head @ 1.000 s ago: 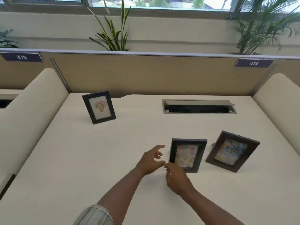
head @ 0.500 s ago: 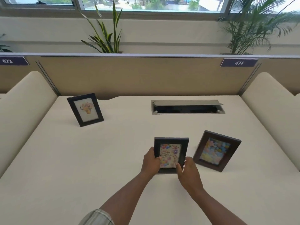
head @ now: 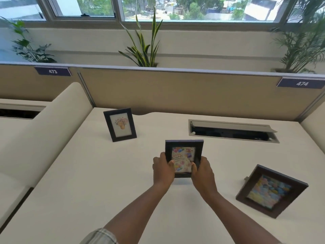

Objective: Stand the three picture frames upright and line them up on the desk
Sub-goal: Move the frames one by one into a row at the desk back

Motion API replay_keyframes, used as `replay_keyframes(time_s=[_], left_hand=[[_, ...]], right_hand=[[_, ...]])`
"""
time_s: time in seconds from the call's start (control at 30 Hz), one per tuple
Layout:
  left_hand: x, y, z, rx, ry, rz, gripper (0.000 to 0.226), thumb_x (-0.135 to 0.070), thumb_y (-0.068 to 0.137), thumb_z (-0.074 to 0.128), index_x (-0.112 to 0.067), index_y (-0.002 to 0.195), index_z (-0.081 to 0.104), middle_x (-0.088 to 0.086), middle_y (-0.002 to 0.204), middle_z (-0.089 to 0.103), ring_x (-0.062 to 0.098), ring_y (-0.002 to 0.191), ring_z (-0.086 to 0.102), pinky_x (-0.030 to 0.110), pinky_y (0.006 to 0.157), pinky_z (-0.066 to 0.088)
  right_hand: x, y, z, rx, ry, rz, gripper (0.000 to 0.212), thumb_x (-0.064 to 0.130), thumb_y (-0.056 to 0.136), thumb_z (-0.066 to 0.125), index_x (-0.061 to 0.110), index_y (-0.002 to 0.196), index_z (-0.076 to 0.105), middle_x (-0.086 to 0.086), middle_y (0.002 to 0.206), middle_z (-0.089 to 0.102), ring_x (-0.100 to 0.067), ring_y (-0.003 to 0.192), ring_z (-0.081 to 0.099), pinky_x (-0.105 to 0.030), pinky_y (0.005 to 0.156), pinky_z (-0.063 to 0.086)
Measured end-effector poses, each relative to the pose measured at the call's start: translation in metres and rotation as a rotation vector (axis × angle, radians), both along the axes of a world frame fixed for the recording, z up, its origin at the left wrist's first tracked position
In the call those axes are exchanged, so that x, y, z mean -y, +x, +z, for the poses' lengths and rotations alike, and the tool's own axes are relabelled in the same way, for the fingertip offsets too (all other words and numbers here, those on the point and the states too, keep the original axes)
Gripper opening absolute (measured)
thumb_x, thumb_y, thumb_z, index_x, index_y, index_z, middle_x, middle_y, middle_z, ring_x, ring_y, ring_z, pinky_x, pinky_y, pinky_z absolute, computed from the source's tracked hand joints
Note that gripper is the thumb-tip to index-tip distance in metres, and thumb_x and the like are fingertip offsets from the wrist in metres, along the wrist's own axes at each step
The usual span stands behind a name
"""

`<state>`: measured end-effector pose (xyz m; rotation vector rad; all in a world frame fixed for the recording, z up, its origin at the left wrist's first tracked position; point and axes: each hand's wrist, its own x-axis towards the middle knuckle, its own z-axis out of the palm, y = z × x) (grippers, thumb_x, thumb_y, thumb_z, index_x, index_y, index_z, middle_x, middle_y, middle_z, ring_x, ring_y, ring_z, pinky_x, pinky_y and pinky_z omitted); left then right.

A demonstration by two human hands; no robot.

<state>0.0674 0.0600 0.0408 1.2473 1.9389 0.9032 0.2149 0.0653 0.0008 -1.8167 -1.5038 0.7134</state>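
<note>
A cream desk point(head: 88, 191) fills most of the view, closed at its far edge by a tan partition panel point(head: 175, 92) that carries two dark number plates, 473 point(head: 52, 71) at the left and 474 point(head: 302, 83) at the right. Behind the panel, below the windows, stands a snake plant point(head: 146, 48), with leafier plants at the far left and far right. A long cable tray point(head: 232, 131) with its lid raised is sunk into the far right part of the desk. The brown frame point(head: 271, 191) with a pastel picture stands tilted at the near right, leaning back and turned at an angle. The black frame with a flower picture point(head: 120, 124) stands upright at the far left, just before the panel. Between them, near the middle of the desk, the black birthday-card frame point(head: 183, 155) is held upright, facing the viewer; whether its lower edge touches the desk cannot be told. The left hand point(head: 163, 169) grips its left side, thumb across the front, and the right hand point(head: 203, 170) grips its right side likewise. A plaid sleeve point(head: 98, 237) shows at the bottom edge.
</note>
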Motion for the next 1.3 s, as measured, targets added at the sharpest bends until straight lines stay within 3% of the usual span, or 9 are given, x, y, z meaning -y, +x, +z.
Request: replay_keyframes(time_s=[0.2, 0.5, 0.87, 0.97, 1.13, 1.3], left_hand=[[-0.047, -0.032, 0.019, 0.149, 0.018, 0.265, 0.039, -0.012, 0.094, 0.054, -0.013, 0.131, 0.042, 0.014, 0.127, 0.056, 0.029, 0.118, 0.057, 0.035, 0.084, 0.056], [-0.117, -0.087, 0.002, 0.080, 0.094, 0.186, 0.056, -0.008, 0.084, 0.063, -0.021, 0.133, 0.039, 0.007, 0.124, 0.062, 0.025, 0.115, 0.060, 0.035, 0.083, 0.058], [-0.194, -0.129, -0.029, 0.053, 0.016, 0.178, 0.077, 0.001, 0.085, 0.063, -0.016, 0.148, 0.024, 0.010, 0.140, 0.049, 0.024, 0.132, 0.047, 0.039, 0.094, 0.055], [-0.198, -0.130, -0.035, 0.063, -0.002, 0.185, 0.082, -0.002, 0.086, 0.063, -0.020, 0.152, 0.017, 0.009, 0.143, 0.045, 0.023, 0.134, 0.044, 0.034, 0.092, 0.053], [-0.192, -0.129, -0.046, 0.104, -0.017, 0.212, 0.087, 0.002, 0.084, 0.064, -0.021, 0.152, 0.016, 0.008, 0.146, 0.044, 0.024, 0.136, 0.043, 0.038, 0.098, 0.050], [-0.175, -0.123, -0.058, 0.104, -0.137, 0.195, 0.090, 0.008, 0.083, 0.060, -0.018, 0.153, 0.010, 0.009, 0.153, 0.038, 0.028, 0.139, 0.039, 0.038, 0.108, 0.043]], right_hand=[[-0.068, -0.050, 0.014, 0.092, 0.082, 0.066, 0.024, 0.027, 0.097, 0.054, 0.016, 0.115, 0.044, -0.008, 0.118, 0.048, -0.015, 0.090, 0.054, -0.029, 0.069, 0.054], [-0.157, -0.109, 0.014, 0.043, 0.055, 0.173, 0.042, 0.024, 0.090, 0.063, 0.016, 0.123, 0.040, -0.009, 0.127, 0.044, -0.021, 0.109, 0.055, -0.024, 0.071, 0.048], [-0.229, -0.144, -0.016, 0.076, -0.063, 0.369, 0.065, 0.014, 0.082, 0.071, 0.019, 0.135, 0.033, -0.008, 0.136, 0.038, -0.024, 0.126, 0.049, -0.031, 0.087, 0.050], [-0.238, -0.146, -0.024, 0.095, -0.111, 0.359, 0.074, 0.015, 0.083, 0.071, 0.018, 0.143, 0.027, -0.007, 0.143, 0.035, -0.026, 0.131, 0.044, -0.039, 0.096, 0.049], [-0.241, -0.146, -0.033, 0.137, -0.161, 0.401, 0.083, 0.016, 0.089, 0.065, 0.018, 0.152, 0.011, -0.007, 0.152, 0.027, -0.027, 0.139, 0.036, -0.041, 0.103, 0.044], [-0.228, -0.144, -0.044, 0.140, -0.255, 0.391, 0.079, 0.025, 0.090, 0.063, 0.016, 0.153, 0.015, -0.009, 0.156, 0.031, -0.029, 0.140, 0.036, -0.042, 0.107, 0.040]])
